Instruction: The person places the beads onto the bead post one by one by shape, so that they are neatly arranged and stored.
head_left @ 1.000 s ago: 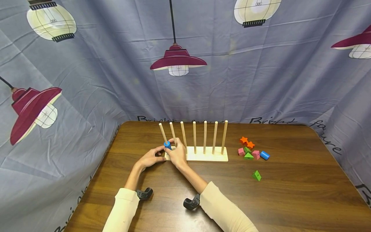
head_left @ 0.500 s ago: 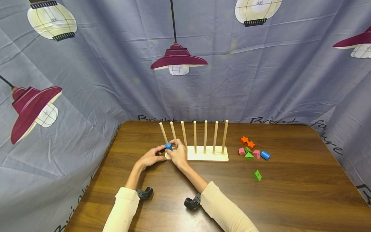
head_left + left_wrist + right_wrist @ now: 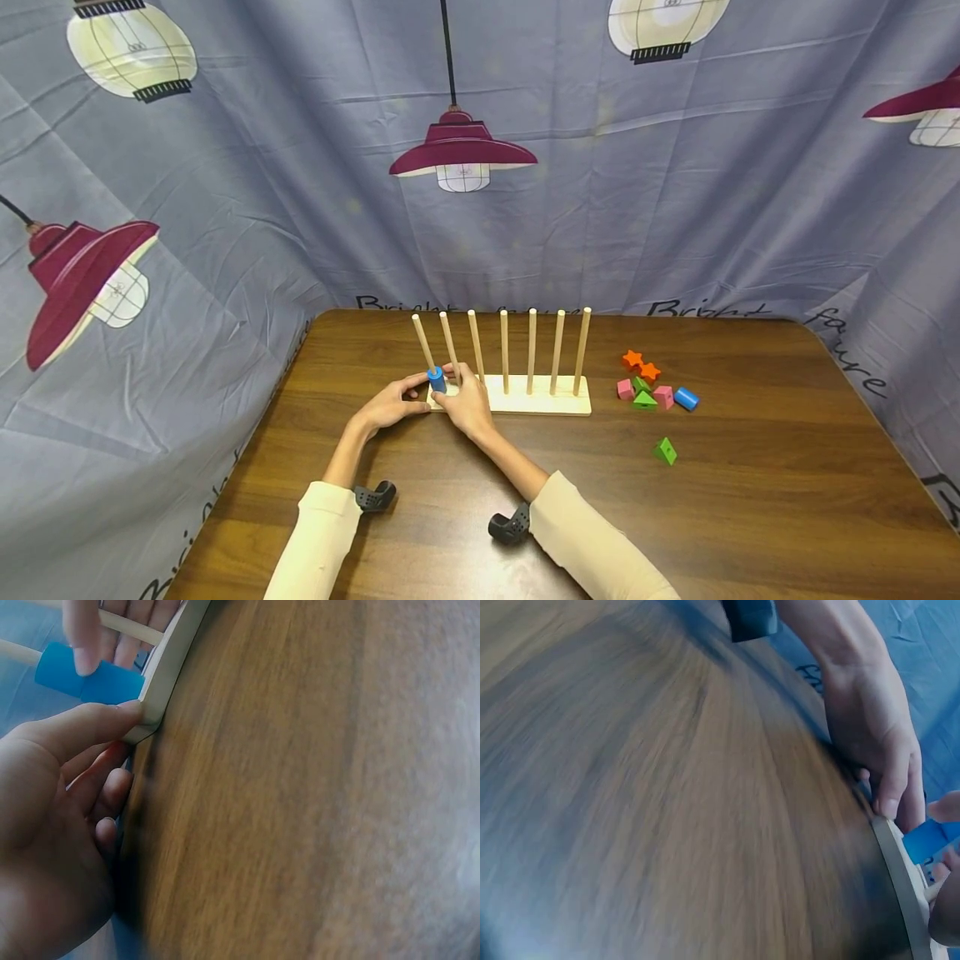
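A blue cylinder (image 3: 437, 381) sits low on the leftmost peg of a wooden peg stand (image 3: 536, 400). My left hand (image 3: 388, 407) grips the stand's left end, its thumb on the edge and its fingers tucked behind. The right hand (image 3: 468, 404) is just right of the cylinder, fingers reaching behind by the second peg. In the left wrist view, the right thumb (image 3: 84, 637) overlaps the blue cylinder (image 3: 112, 682), while the other fingers hang loosely behind it. Part of the right hand enters at the right edge of the right wrist view.
Right of the stand lie orange stars (image 3: 632, 359), pink blocks (image 3: 626, 389), green triangular blocks (image 3: 643, 401) and a loose blue cylinder (image 3: 686, 399). Closer to me is another green triangular block (image 3: 665, 451). A printed curtain (image 3: 570, 225) hangs behind the table (image 3: 750, 500).
The blue cylinder has slid slightly down its peg to the base. My right hand has eased a little to the right, exposing more of it. The left hand keeps its place.
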The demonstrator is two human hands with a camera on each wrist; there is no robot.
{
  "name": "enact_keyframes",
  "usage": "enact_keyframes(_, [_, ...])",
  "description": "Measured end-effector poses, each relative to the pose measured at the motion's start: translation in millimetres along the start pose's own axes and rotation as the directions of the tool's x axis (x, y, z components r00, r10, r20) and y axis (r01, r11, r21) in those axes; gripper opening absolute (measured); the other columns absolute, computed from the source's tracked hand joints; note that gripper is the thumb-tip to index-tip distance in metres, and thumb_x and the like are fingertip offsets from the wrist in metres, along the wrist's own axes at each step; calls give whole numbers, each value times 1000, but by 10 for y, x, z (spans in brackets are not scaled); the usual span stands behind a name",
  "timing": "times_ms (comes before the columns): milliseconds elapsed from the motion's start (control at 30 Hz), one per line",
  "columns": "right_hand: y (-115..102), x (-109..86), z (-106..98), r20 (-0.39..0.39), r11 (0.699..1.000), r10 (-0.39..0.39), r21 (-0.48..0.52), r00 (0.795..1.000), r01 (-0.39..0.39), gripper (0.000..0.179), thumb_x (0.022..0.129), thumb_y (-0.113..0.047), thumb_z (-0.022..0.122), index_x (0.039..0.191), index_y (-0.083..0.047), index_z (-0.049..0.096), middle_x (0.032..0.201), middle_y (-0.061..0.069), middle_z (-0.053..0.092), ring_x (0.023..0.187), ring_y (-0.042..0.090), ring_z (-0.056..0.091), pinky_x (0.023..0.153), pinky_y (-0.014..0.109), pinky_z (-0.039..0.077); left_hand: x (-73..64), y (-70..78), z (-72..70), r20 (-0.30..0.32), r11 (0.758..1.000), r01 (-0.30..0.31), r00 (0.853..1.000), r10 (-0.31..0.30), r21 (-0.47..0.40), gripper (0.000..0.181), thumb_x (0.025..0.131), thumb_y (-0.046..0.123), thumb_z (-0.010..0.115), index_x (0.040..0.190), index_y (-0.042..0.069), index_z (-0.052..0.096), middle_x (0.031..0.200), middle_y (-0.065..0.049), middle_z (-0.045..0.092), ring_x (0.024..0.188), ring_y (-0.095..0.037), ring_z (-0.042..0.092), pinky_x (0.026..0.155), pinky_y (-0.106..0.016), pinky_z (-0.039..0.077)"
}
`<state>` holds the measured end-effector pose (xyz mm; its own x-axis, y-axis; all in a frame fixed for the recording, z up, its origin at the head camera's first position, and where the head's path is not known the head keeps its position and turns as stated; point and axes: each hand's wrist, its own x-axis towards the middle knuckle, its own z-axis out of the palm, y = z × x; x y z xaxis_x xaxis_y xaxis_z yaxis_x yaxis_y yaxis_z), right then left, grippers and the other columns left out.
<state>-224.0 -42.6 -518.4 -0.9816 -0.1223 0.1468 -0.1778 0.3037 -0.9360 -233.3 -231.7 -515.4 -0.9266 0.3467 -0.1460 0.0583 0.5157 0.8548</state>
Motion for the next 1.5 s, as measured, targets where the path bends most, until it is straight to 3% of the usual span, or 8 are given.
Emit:
enact_keyframes(167, [2,-115,-119,84,997,6,-83,996,1,65,86,-10,77,141,4,47,135,25,56,124,42,52,101,53,41,4,-3,-12,3,1000,19,1000,-19,8,66,91,17,72,150,3,44,140,-19,47,114,-31,44,93,-43,37])
enact_keyframes(367, [-48,-269,-307,197,990,55,-140,979,-27,80,88,-15,75,152,5,31,146,28,44,133,44,43,107,54,35,-2,14,-7,-6,999,30,1000,-30,14,66,91,16,72,150,4,44,142,-18,47,114,-30,45,94,-42,36])
enact_keyframes(500, [-120,-349,-504,252,994,47,-106,967,-21,68,91,-16,73,148,3,42,141,28,50,127,43,50,104,53,39,-5,20,9,-5,1000,26,1000,-26,12,65,92,15,72,150,4,45,143,-17,47,113,-30,44,94,-40,36])
enact_keyframes(733, [-187,-427,-1022,276,995,-23,-84,961,48,30,93,-12,70,120,0,68,123,14,66,110,34,64,94,47,49,-14,25,15,-15,1000,21,1000,-21,-7,66,92,13,71,151,3,43,143,-20,45,115,-33,43,95,-44,35])
enact_keyframes(933, [-83,-537,-1654,202,992,-48,-106,978,71,26,93,-10,70,116,3,69,116,14,69,106,31,66,92,44,50,-132,284,4,0,1000,18,1000,-18,-12,62,93,5,67,149,-4,41,140,-26,45,115,-38,43,95,-44,34])
enact_keyframes(1200, [164,-747,-2604,-8,964,-77,-255,997,73,24,92,-6,72,114,3,69,108,20,70,96,29,68,80,20,50,1,6,19,-12,1000,16,1000,-16,-4,65,94,13,70,151,2,42,148,-21,41,117,-35,42,97,-46,34])
enact_keyframes(1333, [344,-827,-3019,-129,935,-26,-353,991,-21,30,93,-14,72,120,0,68,112,21,69,98,30,65,75,14,45,0,-6,15,1,1000,15,1000,-15,-4,67,93,17,71,151,4,42,148,-19,41,116,-33,43,97,-46,35])
enact_keyframes(1500, [642,-864,-3326,-204,938,132,-291,970,-189,44,96,-22,69,131,3,60,126,27,62,112,38,58,73,11,43,7,-7,10,10,999,35,999,-35,1,68,93,20,72,152,6,42,148,-17,42,116,-30,43,98,-46,34])
